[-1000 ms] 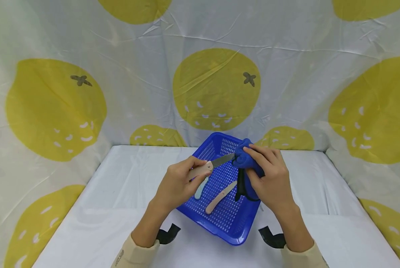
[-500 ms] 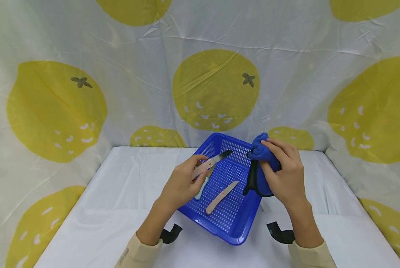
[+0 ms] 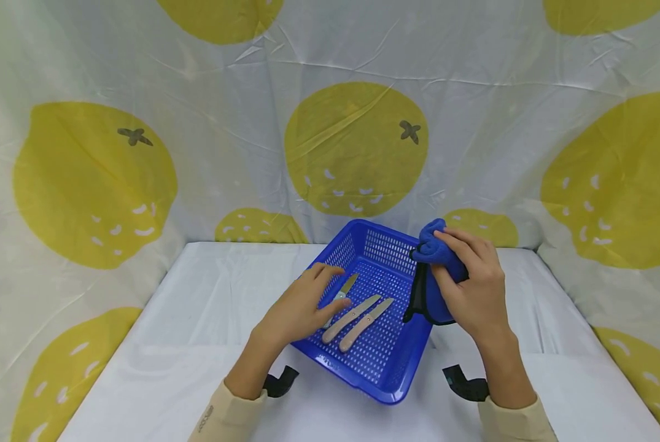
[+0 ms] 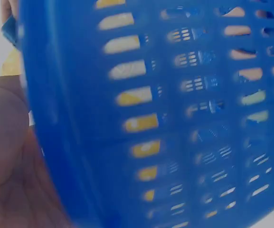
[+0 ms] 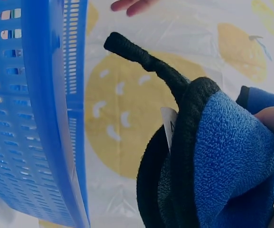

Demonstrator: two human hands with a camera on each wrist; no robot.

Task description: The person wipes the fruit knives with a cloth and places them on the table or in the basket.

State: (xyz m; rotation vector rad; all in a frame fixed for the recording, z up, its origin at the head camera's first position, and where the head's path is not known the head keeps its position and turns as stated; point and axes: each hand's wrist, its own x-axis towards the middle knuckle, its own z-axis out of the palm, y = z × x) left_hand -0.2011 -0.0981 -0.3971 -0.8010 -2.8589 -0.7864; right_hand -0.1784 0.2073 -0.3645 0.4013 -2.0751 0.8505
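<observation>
My left hand (image 3: 296, 307) hovers with loose fingers over the left side of a blue plastic basket (image 3: 409, 377), holding nothing. Three small knives lie on the basket floor. One with a light blue handle (image 3: 341, 296) is partly hidden by my thumb; the two with beige handles, a left knife (image 3: 337, 328) and a right knife (image 3: 357, 334), lie side by side, blades pointing away. Over the basket's right rim, my right hand (image 3: 476, 291) grips a bunched blue cloth (image 3: 442, 294) with black edging. A black strip (image 5: 141, 54) sticks out from the cloth in the right wrist view.
The basket stands at an angle on a white-covered table (image 3: 219, 294). Behind the table hangs a white curtain (image 3: 473, 141) printed with yellow fruit. In the left wrist view the perforated basket wall (image 4: 80, 142) fills most of the picture.
My left hand has lowered a beige-handled knife into the basket and let it go beside the others. The right hand has drawn the blue cloth off the blade and to the right.
</observation>
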